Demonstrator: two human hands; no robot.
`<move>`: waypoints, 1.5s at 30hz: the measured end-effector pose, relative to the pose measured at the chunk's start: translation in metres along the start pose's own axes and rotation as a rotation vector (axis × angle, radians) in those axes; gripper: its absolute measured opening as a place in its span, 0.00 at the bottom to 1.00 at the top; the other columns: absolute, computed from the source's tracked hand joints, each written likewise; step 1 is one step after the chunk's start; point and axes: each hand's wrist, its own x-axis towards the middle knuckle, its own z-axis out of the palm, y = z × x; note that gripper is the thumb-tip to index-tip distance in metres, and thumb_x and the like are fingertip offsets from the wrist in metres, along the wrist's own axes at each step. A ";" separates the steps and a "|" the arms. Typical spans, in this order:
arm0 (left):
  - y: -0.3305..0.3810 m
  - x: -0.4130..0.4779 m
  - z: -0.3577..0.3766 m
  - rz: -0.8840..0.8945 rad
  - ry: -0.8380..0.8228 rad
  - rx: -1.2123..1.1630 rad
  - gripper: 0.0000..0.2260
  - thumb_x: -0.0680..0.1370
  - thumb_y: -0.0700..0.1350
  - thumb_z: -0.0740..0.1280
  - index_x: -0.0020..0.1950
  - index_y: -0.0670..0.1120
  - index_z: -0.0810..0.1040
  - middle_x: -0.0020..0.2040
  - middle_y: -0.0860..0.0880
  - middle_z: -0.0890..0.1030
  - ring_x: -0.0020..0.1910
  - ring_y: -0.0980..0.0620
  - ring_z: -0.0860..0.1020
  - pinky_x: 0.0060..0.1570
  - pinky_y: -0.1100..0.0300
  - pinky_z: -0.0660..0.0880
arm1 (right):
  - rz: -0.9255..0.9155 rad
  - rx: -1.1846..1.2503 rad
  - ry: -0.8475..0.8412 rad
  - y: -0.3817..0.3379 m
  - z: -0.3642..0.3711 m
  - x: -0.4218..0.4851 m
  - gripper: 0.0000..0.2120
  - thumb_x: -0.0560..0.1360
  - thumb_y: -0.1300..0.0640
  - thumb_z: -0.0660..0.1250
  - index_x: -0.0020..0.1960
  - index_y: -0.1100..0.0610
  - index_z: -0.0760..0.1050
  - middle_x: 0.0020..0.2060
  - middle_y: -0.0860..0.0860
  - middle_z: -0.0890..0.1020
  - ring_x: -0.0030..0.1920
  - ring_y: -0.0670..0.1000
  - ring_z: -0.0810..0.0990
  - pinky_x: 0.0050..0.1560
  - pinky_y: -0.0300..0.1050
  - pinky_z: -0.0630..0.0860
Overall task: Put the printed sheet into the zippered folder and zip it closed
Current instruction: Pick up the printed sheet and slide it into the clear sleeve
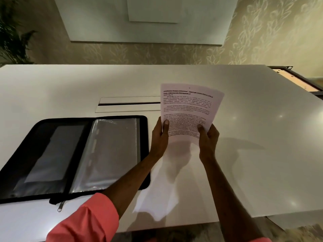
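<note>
I hold a white printed sheet upright above the table, to the right of the folder. My left hand grips its lower left edge with the thumb on the text. At the lower right edge, my right hand pinches the paper. The black zippered folder lies open and flat on the left part of the table, with clear plastic sleeves on its right half. Its metal zip pull hangs off the near edge.
The white table has a cable slot with a flap just behind the folder. A dark-framed stand sits past the right corner. A plant is at the far left.
</note>
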 end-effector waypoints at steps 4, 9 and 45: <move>0.007 0.009 -0.008 0.023 -0.002 0.008 0.18 0.91 0.45 0.57 0.80 0.44 0.72 0.66 0.42 0.84 0.64 0.42 0.86 0.59 0.43 0.87 | -0.007 -0.031 -0.009 -0.006 0.007 0.008 0.13 0.82 0.63 0.67 0.65 0.60 0.80 0.56 0.57 0.87 0.55 0.59 0.88 0.50 0.60 0.88; 0.016 0.027 -0.041 0.029 0.036 0.038 0.16 0.91 0.47 0.58 0.76 0.45 0.77 0.62 0.49 0.88 0.59 0.48 0.88 0.55 0.55 0.87 | -0.008 -0.075 -0.099 -0.022 0.033 0.014 0.13 0.87 0.50 0.63 0.63 0.59 0.74 0.56 0.58 0.86 0.54 0.60 0.88 0.48 0.63 0.88; -0.006 0.085 -0.325 -0.121 0.122 0.792 0.15 0.90 0.43 0.58 0.72 0.41 0.78 0.65 0.42 0.84 0.66 0.42 0.81 0.66 0.47 0.79 | 0.381 -0.399 -0.754 -0.012 0.241 0.077 0.12 0.82 0.53 0.72 0.63 0.56 0.83 0.47 0.53 0.91 0.43 0.53 0.91 0.37 0.47 0.87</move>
